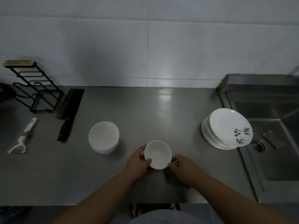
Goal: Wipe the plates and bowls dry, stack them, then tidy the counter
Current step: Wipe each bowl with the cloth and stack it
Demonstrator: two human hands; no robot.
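I hold a small white bowl [157,154] over the front middle of the steel counter [153,113]. My left hand [137,164] grips its left rim, thumb inside the edge. My right hand [184,170] touches the bowl's right side and seems to clutch a dark cloth [169,172] beneath it, mostly hidden. A stack of white bowls [103,137] stands to the left of the held bowl. A stack of white plates [226,129], the top one tilted and carrying black writing, sits at the counter's right end beside the sink.
A steel sink [275,143] with a drain lies at right. At the left are a black wire rack [34,88], a cleaver [69,110], a small knife [30,126] and a white peeler [17,147]. A tiled wall runs behind.
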